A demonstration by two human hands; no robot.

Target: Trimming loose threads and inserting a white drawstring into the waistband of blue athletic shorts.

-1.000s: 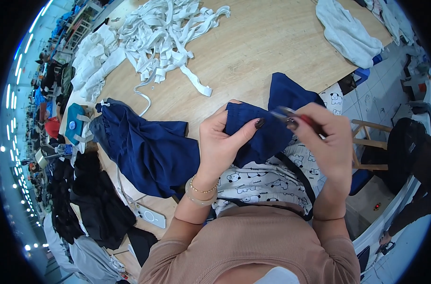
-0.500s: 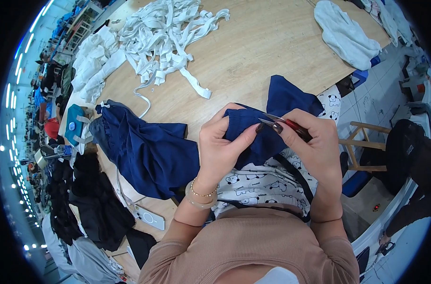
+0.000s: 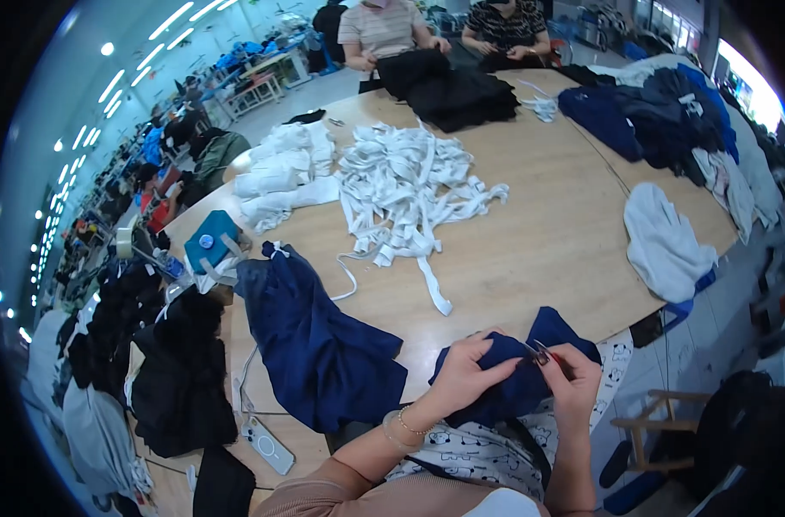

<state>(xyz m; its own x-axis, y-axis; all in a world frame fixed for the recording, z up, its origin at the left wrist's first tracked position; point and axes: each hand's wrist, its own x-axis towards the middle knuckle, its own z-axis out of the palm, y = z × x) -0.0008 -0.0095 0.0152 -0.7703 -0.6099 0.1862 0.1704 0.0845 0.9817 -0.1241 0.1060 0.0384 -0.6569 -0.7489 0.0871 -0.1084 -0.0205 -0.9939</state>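
My left hand (image 3: pixel 470 372) is closed on the gathered edge of a navy garment (image 3: pixel 496 403) above my lap. In my right hand (image 3: pixel 573 379) is a pair of small thread snips (image 3: pixel 540 348) with pointed metal blades and a reddish handle, mostly hidden by the fingers. The snips' tips meet the navy cloth beside my left thumb. Beneath it spreads a white cloth printed with dogs (image 3: pixel 474 454). A second stretch of navy cloth (image 3: pixel 319 366) lies on the table to the left; whether it joins the held piece is hidden.
A tangled heap of white fabric bands (image 3: pixel 409 177) covers the table's middle. Around it are folded white cloth (image 3: pixel 287 164), a teal case (image 3: pixel 211 246), a phone (image 3: pixel 270 446), black garments (image 3: pixel 181 370) and a pale cloth (image 3: pixel 664 246). Across the table, two people handle black cloth (image 3: pixel 461 93).
The view has tilted up, bringing the far table side and two people into sight. My hands appear lower in the picture, still holding the navy garment and the snips.
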